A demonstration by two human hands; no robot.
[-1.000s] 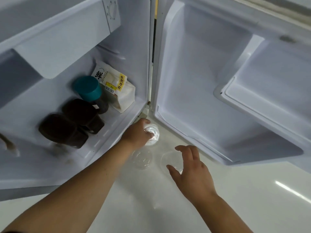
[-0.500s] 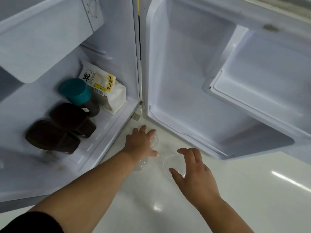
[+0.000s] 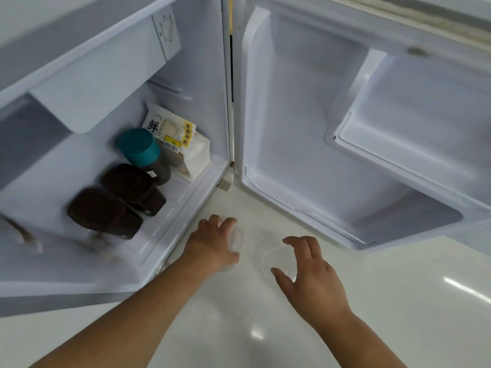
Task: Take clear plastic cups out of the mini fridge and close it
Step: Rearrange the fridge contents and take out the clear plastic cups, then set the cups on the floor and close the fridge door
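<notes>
Your left hand [image 3: 212, 245] curls loosely over 1 clear cup [image 3: 236, 238] under its fingertips, your right hand [image 3: 309, 272] hovers half-open above another cup [image 3: 276, 264] between thumb and fingers; release gently, then swing the door [image 3: 305, 128] shut.

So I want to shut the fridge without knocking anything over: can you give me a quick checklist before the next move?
1. Clear plastic cups out on the white counter: ok, one under the left hand, one by the right hand.
2. Right hand free: ok, open above its cup.
3. Left hand free: not ok, closed on a clear plastic cup.
4. White fridge door path: not ok, hands and cups are near its lower edge.
5. More cups inside: cannot tell.
</notes>
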